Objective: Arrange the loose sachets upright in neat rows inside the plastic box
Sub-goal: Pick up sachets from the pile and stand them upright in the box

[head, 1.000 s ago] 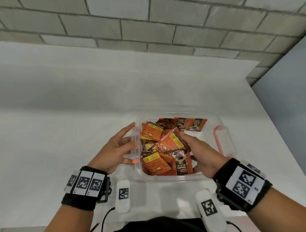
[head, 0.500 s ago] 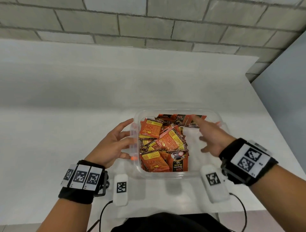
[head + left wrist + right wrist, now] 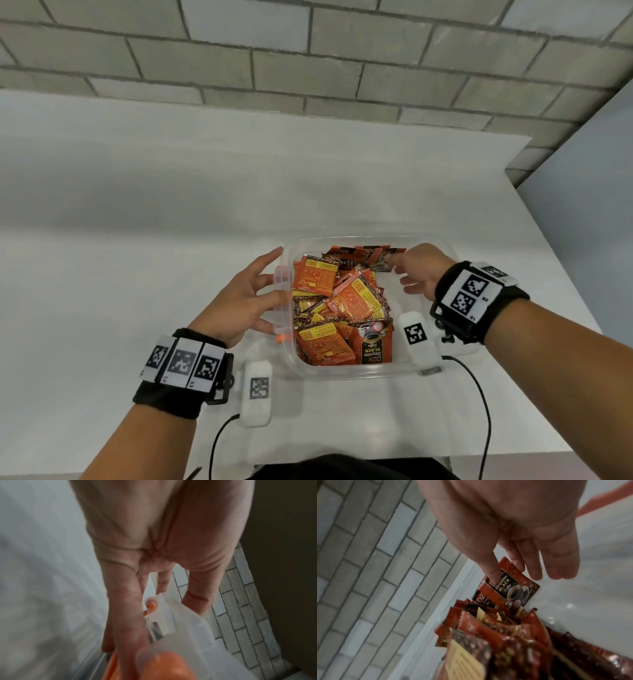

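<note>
A clear plastic box stands on the white table, with a jumble of orange-red sachets lying flat and crooked in it. A few sachets lean in a row against its far wall. My left hand rests with straight fingers on the box's left wall by the clear clip. My right hand is inside the far right corner. In the right wrist view its thumb tip presses the face of the end sachet, and the straight fingers lie beside that sachet's edge.
A grey brick wall runs behind the table. The table's right edge is close to the box. The box's right side has an orange clip. Bare white tabletop lies left of and beyond the box.
My right hand rose from the near pile, crossed to the box's far right corner, and now touches the end sachet of the far row. The left hand has stayed on the left wall.
</note>
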The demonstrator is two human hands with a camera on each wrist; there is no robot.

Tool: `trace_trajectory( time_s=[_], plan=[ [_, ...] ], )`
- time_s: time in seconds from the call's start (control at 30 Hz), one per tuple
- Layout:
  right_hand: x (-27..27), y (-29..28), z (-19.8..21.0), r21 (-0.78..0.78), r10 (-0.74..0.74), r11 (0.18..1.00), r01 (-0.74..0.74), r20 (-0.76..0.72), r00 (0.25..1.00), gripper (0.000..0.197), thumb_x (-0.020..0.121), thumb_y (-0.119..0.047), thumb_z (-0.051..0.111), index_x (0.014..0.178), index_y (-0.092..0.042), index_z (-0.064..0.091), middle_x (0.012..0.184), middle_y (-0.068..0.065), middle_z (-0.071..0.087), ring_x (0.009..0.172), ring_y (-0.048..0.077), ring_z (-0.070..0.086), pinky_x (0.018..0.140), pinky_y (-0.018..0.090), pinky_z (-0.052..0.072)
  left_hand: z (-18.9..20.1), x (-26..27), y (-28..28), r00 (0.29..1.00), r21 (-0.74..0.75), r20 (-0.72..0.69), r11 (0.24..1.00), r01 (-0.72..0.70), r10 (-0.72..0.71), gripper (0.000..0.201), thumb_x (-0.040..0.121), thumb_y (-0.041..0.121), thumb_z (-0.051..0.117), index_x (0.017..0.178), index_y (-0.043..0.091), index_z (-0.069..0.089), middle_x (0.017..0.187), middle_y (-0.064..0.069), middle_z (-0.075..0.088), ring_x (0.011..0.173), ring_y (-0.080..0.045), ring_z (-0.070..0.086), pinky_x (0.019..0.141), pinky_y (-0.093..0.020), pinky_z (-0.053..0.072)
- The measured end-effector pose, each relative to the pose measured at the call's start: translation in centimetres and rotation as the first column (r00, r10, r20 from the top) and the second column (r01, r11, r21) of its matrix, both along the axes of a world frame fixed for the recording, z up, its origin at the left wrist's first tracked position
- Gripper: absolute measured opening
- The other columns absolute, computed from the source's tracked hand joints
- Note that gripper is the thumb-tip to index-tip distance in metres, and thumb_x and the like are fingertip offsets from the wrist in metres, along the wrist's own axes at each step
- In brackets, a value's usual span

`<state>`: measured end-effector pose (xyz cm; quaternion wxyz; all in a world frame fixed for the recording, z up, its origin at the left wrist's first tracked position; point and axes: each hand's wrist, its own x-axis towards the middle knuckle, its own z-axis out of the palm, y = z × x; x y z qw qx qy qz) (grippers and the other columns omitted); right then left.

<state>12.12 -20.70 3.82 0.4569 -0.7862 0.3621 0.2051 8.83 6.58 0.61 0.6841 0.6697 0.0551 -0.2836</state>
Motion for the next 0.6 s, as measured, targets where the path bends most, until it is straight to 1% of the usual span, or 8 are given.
trace_trajectory(
  time_s=[0.07, 0.17, 0.23, 0.3, 0.37, 0.5, 0.53, 0.6],
  plan=[
    [0.1, 0.3, 0.2, -0.040, 0.043, 0.998, -0.043, 0.008, 0.999, 0.046, 0.091, -0.029, 0.062, 0.122, 0.003, 0.052, 0.116, 0.016, 0.057, 0.098, 0.029, 0.056, 0.077, 0.036, 0.050, -0.1, 0.0, 0.0, 1.000, -0.006, -0.001, 1.000, -0.003, 0.003, 0.074, 0.085, 0.003, 0.066, 0.142, 0.040, 0.037, 0.114, 0.003, 0.069, 0.095, -0.025, 0.070, 0.063, -0.046, 0.058],
    [0.3, 1.0, 0.3, -0.051, 0.085, 0.995, -0.084, 0.031, 0.996, 0.049, 0.090, -0.031, 0.063, 0.123, 0.003, 0.051, 0.112, 0.016, 0.060, 0.094, 0.027, 0.057, 0.073, 0.034, 0.050, -0.1, 0.0, 0.1, 1.000, -0.010, 0.000, 1.000, -0.004, 0.004, 0.073, 0.085, 0.002, 0.066, 0.141, 0.040, 0.038, 0.113, 0.001, 0.069, 0.094, -0.025, 0.070, 0.062, -0.046, 0.058],
    [0.3, 1.6, 0.4, -0.051, 0.113, 0.993, -0.111, 0.048, 0.992, 0.043, 0.090, -0.031, 0.064, 0.113, 0.004, 0.057, 0.097, 0.014, 0.061, 0.084, 0.024, 0.057, 0.070, 0.032, 0.050, -0.1, 0.1, 0.0, 1.000, -0.009, 0.003, 1.000, 0.001, -0.001, 0.073, 0.085, 0.002, 0.066, 0.141, 0.040, 0.038, 0.112, 0.002, 0.069, 0.093, -0.024, 0.070, 0.062, -0.045, 0.058],
    [0.3, 2.0, 0.4, -0.030, 0.151, 0.988, -0.150, 0.048, 0.987, 0.036, 0.089, -0.031, 0.064, 0.100, 0.003, 0.061, 0.084, 0.012, 0.055, 0.074, 0.022, 0.050, 0.067, 0.030, 0.047, 0.0, 0.1, 0.0, 1.000, -0.008, 0.004, 1.000, 0.003, -0.003, 0.073, 0.085, 0.003, 0.066, 0.141, 0.040, 0.038, 0.113, 0.001, 0.069, 0.092, -0.023, 0.071, 0.061, -0.044, 0.058],
    [0.1, 2.6, 0.5, 0.010, 0.196, 0.980, -0.197, 0.046, 0.979, 0.024, 0.089, -0.029, 0.064, 0.093, -0.005, 0.060, 0.081, 0.011, 0.054, 0.073, 0.022, 0.049, 0.067, 0.030, 0.045, 0.0, 0.0, 0.1, 1.000, -0.011, 0.006, 1.000, 0.002, -0.002, 0.072, 0.085, 0.003, 0.066, 0.140, 0.040, 0.039, 0.112, 0.001, 0.069, 0.091, -0.022, 0.071, 0.061, -0.043, 0.058],
    [-0.4, 3.6, 0.9, 0.141, 0.279, 0.949, -0.281, 0.035, 0.960, 0.025, 0.095, -0.028, 0.056, 0.102, -0.006, 0.064, 0.091, 0.009, 0.070, 0.077, 0.017, 0.063, 0.068, 0.026, 0.047, 0.0, 0.1, 0.1, 1.000, -0.009, 0.008, 1.000, -0.001, 0.001, 0.071, 0.084, 0.003, 0.067, 0.138, 0.042, 0.041, 0.110, 0.002, 0.069, 0.090, -0.021, 0.071, 0.061, -0.043, 0.058],
    [-0.5, 3.7, 1.0, 0.155, 0.297, 0.942, -0.298, 0.030, 0.954, 0.028, 0.095, -0.031, 0.054, 0.105, -0.007, 0.065, 0.097, 0.009, 0.071, 0.083, 0.017, 0.064, 0.072, 0.027, 0.048, 0.0, 0.0, 0.1, 1.000, -0.009, 0.007, 1.000, -0.002, 0.002, 0.071, 0.084, 0.004, 0.067, 0.138, 0.042, 0.041, 0.111, 0.002, 0.069, 0.090, -0.021, 0.071, 0.061, -0.042, 0.058],
    [-0.5, 3.7, 1.1, 0.136, 0.300, 0.944, -0.300, 0.022, 0.954, 0.035, 0.094, -0.040, 0.052, 0.108, -0.010, 0.065, 0.104, 0.008, 0.071, 0.097, 0.021, 0.063, 0.087, 0.033, 0.048, 0.0, 0.0, 0.1, 1.000, -0.016, 0.005, 1.000, -0.002, 0.002, 0.072, 0.084, 0.005, 0.068, 0.139, 0.041, 0.040, 0.112, 0.002, 0.068, 0.090, -0.021, 0.071, 0.061, -0.042, 0.058]
  ],
)
